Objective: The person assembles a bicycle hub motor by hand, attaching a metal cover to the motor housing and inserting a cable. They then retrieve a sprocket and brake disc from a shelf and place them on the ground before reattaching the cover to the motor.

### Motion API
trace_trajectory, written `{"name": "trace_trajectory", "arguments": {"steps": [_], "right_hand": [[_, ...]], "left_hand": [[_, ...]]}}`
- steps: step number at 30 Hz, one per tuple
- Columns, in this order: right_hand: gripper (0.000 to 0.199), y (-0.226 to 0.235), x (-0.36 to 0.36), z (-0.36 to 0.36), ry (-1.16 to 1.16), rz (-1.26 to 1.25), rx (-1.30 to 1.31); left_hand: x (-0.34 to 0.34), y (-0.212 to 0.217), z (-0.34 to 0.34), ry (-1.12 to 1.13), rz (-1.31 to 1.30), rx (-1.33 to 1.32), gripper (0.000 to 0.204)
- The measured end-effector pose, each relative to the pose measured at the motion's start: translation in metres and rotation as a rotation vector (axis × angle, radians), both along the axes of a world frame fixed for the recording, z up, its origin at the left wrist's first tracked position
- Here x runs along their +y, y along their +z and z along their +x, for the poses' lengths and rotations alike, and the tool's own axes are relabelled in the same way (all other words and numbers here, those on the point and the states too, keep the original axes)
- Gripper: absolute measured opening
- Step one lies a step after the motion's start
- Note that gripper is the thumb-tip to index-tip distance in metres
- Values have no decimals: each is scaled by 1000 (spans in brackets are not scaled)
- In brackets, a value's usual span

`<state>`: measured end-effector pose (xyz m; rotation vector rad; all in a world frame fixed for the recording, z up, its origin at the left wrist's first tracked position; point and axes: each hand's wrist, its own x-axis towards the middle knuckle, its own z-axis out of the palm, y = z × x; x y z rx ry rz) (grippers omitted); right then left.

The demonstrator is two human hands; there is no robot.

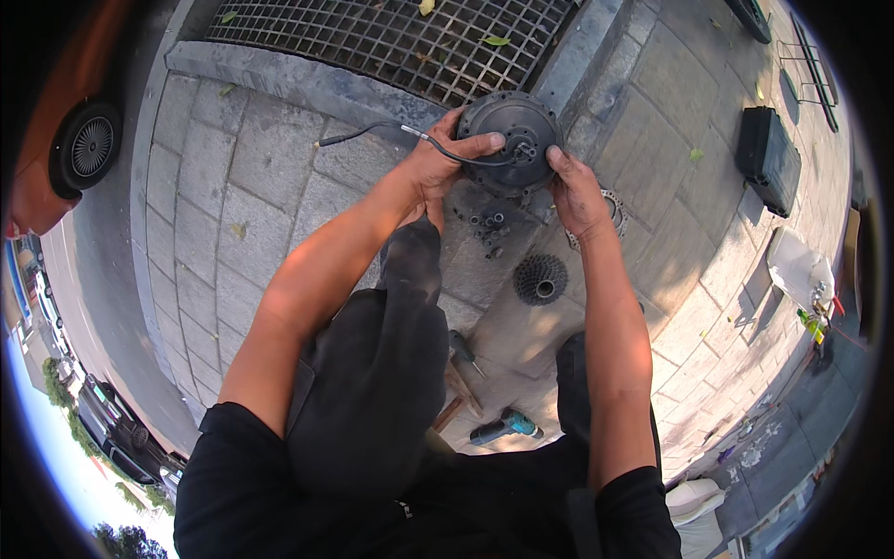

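Note:
Between my two hands is a black, round hub motor with a short axle at its centre. My left hand grips its left edge, thumb laid across the face. At the right edge my right hand closes round the rim, thumb on the face. A black cable leaves the axle, passes over my left hand and ends in a plug to the left. Below the motor, several small dark parts lie on the paving. A cassette of sprockets rests nearer me, and a brake disc is partly hidden behind my right wrist.
Ahead lies a metal grating inside a stone kerb. Near my legs are a teal and black cordless drill and a screwdriver. A black case stands at the right. An orange car is at the left.

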<state>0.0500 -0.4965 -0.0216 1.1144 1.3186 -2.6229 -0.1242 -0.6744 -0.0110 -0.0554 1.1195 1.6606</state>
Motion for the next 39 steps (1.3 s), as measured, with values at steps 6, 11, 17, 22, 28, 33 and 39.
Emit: {"name": "trace_trajectory", "arguments": {"steps": [6, 11, 17, 22, 28, 33, 39], "right_hand": [[68, -10, 11, -11, 17, 8, 9], [67, 8, 6, 4, 30, 2, 32], [65, -6, -1, 18, -59, -74, 76], [64, -20, 3, 26, 33, -90, 65], [71, -21, -6, 9, -44, -61, -2], [61, -32, 2, 3, -13, 31, -90], [45, -38, -4, 69, 109, 627, -465]], "left_hand": [[5, -2, -8, 5, 21, -24, 70], [0, 16, 10, 33, -16, 44, 76], [5, 20, 14, -80, -181, 342, 89], [1, 11, 17, -90, -170, 411, 100], [-1, -1, -2, -193, -253, 574, 102], [5, -2, -6, -196, -304, 535, 100], [-1, -27, -18, -214, -117, 490, 100]]}}
